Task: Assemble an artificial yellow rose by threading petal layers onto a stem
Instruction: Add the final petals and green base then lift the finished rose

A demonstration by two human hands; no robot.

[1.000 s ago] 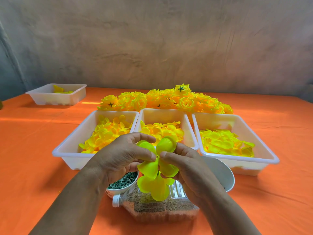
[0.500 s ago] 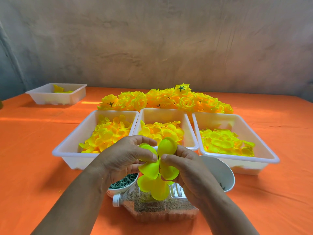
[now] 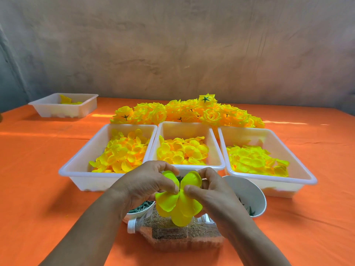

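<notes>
Threading step — left hand [image 3: 146,186] and right hand [image 3: 209,192] both pinching petal layer [image 3: 179,200] above sand-filled bottle [image 3: 172,233]. Next: seat centre hole on stem — stem barely visible.

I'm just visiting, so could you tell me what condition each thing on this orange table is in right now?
petal layer: pinched by both hands, above the bottle
left hand: gripping it
right hand: gripping it
three front trays: holding loose yellow petals
far tray: nearly empty
finished roses: piled behind trays
plastic bottle: lying sideways, capped
</notes>
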